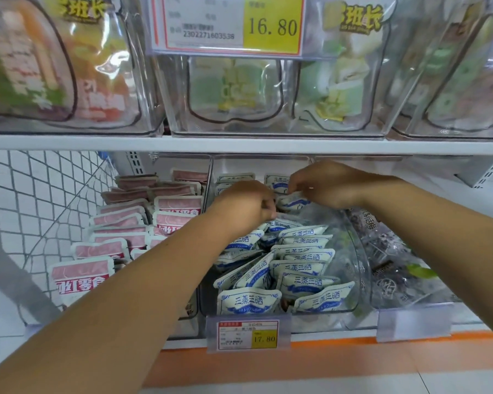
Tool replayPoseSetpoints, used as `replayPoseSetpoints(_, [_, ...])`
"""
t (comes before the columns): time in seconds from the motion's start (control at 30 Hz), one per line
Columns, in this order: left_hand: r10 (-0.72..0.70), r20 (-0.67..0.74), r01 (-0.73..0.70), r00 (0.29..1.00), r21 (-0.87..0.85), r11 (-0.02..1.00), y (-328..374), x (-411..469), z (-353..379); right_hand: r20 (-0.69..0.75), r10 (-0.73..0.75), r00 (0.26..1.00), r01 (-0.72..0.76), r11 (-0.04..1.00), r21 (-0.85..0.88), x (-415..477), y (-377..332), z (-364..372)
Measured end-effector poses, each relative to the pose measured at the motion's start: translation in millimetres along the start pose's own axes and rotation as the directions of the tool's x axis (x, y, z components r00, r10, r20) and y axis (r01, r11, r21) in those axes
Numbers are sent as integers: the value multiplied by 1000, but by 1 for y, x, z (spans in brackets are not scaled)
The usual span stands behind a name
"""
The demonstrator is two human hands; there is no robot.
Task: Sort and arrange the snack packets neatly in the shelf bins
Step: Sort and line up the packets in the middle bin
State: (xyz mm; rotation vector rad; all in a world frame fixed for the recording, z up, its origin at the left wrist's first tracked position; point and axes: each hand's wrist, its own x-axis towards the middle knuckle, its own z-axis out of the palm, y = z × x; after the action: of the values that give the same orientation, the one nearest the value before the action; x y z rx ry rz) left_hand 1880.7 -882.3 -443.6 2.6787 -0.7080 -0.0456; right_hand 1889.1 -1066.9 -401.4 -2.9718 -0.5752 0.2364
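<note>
Several white-and-blue snack packets (pixel 299 268) fill the middle clear bin (pixel 362 263) on the lower shelf, some upright in rows, some leaning. Both my hands reach into the back of that bin. My left hand (pixel 246 206) is curled with its fingers down among the blue packets; what it pinches is hidden. My right hand (pixel 325 184) grips one white-and-blue packet (pixel 292 201) from above. Pink-and-white packets (pixel 131 223) stand in rows in the left bin.
A bin of dark, clear-wrapped snacks (pixel 396 260) sits to the right. Upper shelf edge (pixel 239 143) runs just above my hands, bearing clear bins of green and orange packets. Price tags (pixel 248 334) hang at the front. A wire mesh panel (pixel 40 200) closes the left side.
</note>
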Motion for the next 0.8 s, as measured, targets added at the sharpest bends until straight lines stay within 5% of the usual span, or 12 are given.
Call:
replayPoseSetpoints(0.27, [-18,219,-46,976,285,957,-21,-11,-20,309,126,942,-91,988,-126,16,-17,-1])
replayPoseSetpoints(0.63, [60,104,-90,993,317,944,-31,-17,-15,201,69,977,-6,955,-298,38,-15,20])
replayPoseSetpoints(0.8, [64,1,-62,998,303,951,-29,-12,-13,210,54,976,-10,979,-203,38,0,15])
